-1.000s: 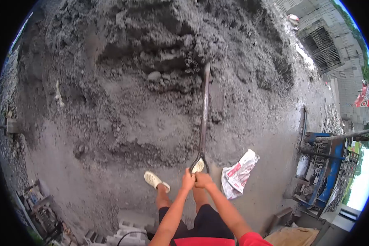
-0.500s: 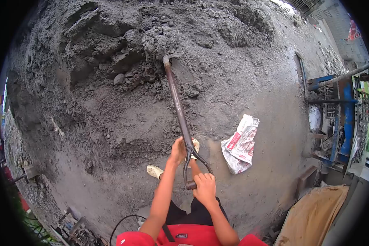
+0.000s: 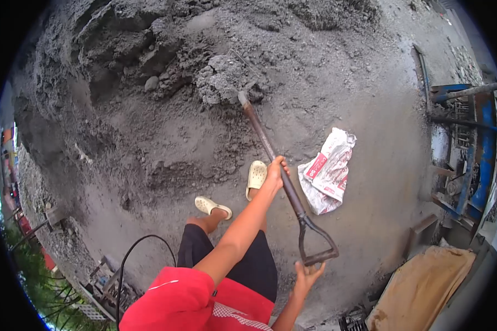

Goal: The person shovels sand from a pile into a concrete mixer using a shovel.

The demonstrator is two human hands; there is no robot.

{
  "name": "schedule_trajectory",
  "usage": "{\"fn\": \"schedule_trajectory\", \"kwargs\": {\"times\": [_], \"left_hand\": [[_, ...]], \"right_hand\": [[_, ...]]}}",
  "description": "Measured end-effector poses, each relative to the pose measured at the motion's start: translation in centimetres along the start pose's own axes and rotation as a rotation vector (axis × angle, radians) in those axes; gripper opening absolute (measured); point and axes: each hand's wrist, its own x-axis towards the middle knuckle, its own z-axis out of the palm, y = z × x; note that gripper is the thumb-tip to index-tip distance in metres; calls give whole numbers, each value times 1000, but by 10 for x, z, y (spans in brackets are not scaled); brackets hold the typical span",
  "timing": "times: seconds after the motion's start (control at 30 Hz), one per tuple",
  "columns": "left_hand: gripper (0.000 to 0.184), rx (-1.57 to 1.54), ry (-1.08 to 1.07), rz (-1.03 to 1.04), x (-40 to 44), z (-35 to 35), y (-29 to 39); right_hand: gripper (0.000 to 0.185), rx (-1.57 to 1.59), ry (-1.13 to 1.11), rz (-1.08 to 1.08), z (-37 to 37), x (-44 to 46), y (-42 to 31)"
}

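Note:
A shovel [image 3: 268,144] slants from the grey heap down toward the lower right. Its blade bears a lump of damp grey sand or gravel [image 3: 222,81]. My left hand [image 3: 277,172] is wrapped round the middle of the shaft. Just below the D-shaped handle [image 3: 321,257] is my right hand [image 3: 306,280], palm up, thumb and fingers spread and touching or nearly touching the crossbar. Right of the shaft lies a crumpled white and red sack [image 3: 328,171] on the ground.
A large grey sand heap [image 3: 116,60] rises ahead and left. My cream clogs [image 3: 257,177] stand at its foot. To the right is a blue metal frame [image 3: 483,149] with pipes. A tan sheet [image 3: 422,289] lies lower right. A black cable [image 3: 128,256] loops at my left.
My left hand and the shovel's handle have swung right. The loaded blade has shifted slightly right and down. My right hand has loosened from the crossbar and dropped lower. My body has turned.

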Motion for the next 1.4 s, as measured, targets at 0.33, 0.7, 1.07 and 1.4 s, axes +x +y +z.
{"fn": "schedule_trajectory", "kwargs": {"times": [0.33,0.7,1.07,1.4], "left_hand": [[15,-1,108,39,4,-21,-13],[19,-5,101,42,-28,-70,27],[19,-410,-269,-214,60,-126,54],[16,-401,-52,-49,12,-177,34]], "right_hand": [[33,-112,396,-239,9,72,40],[21,-313,171,-550,44,-4,-14],[10,-375,318,-463,24,23,47],[14,-365,121,-321,0,44,30]]}}
